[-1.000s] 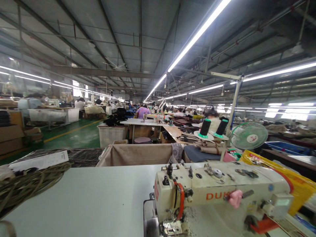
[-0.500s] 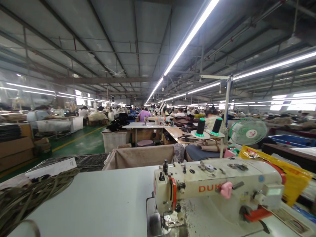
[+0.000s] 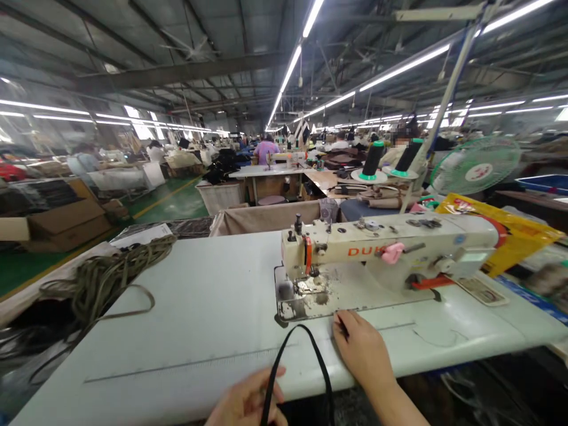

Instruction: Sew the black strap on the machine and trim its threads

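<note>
At the table's front edge, my left hand [image 3: 248, 397] has its fingers curled around a narrow black strap [image 3: 320, 361]. The strap arches up in a loop, and both ends drop out of the picture. My right hand [image 3: 362, 349] rests on the white tabletop just in front of the sewing machine [image 3: 337, 242]. Its fingers are curled in; whatever they may pinch is hidden. The presser foot and needle plate [image 3: 313, 285] sit to the left of and beyond this hand.
A pile of olive straps [image 3: 110, 275] lies on the table's left end. Behind the table stands a fabric-lined bin [image 3: 266, 218]. Black thread cones [image 3: 373, 160], a green fan [image 3: 477, 167] and a yellow bag [image 3: 506, 234] are at the right. People work farther back.
The view has tipped downward, showing more of the table. Both hands and the black strap have come into the picture at the front edge.
</note>
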Available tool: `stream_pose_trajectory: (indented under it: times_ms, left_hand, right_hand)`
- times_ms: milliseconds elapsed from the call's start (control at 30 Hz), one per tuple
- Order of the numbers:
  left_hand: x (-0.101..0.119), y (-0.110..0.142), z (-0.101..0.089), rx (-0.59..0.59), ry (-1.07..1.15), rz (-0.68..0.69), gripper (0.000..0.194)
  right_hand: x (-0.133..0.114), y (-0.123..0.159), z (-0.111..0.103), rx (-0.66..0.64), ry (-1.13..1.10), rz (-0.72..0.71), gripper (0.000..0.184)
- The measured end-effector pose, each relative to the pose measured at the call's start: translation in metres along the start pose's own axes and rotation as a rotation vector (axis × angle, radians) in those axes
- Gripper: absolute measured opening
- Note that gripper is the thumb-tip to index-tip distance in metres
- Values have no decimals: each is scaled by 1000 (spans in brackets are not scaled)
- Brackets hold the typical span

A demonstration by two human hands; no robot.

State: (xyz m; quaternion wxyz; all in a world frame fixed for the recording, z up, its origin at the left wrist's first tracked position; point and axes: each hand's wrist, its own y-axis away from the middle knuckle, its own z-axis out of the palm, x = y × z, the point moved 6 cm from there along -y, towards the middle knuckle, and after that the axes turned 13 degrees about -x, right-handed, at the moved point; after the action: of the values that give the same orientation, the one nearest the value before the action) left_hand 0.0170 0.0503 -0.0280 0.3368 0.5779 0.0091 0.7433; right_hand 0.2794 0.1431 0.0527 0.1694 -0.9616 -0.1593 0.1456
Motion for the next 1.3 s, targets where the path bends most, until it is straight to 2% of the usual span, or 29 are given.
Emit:
stream_pose_trajectory:
  times_ms: [67, 133, 267, 400, 467, 667, 800, 900, 1000, 1100, 1167, 1233, 1300]
  left_hand:
    - [26, -12, 3, -14, -27, 207, 84]
    - [50, -24, 5, 0, -82, 298, 83]
    - [88, -50, 12, -53, -252, 292, 85]
    - [112, -74, 12, -108, -548, 287, 51]
    - [120, -83, 8, -97, -623, 343, 38]
    - [131, -84, -5, -75, -535, 529, 39]
    - [129, -81, -15, 6, -464, 510, 47]
    - [124, -83, -20, 16, -327, 484, 51]
    - [123, -85, -18, -59, -224, 533, 50]
    - [125, -85, -14, -96, -211, 540, 49]
    - [127, -85, -12, -88, -229, 510, 50]
    - [128, -86, -11, -78, -259, 476, 50]
    - [129, -87, -9, -90, -289, 439, 50]
  right_hand:
    - [-1, -1, -1, -23, 0, 17, 13]
    - [-2, -1, 0, -38, -2, 28, 13]
    - [-3, 0, 1, -50, 24, 41, 12]
    - [-5, 0, 1, -50, 38, 29, 11]
    - [-6, 1, 0, -46, 42, 24, 10]
    - [-6, 2, 1, -48, 50, 9, 9]
    - [-5, 1, -1, -14, 14, -6, 11]
    - [-2, 1, -10, 51, -146, -62, 14]
    - [12, 0, -31, 142, -247, -88, 16]
    - [50, -9, -77, 315, -124, -30, 23]
    - [95, -23, -119, 457, 25, 82, 31]
    - [153, -46, -165, 543, 149, 287, 41]
    - [212, -72, -206, 542, 227, 538, 42]
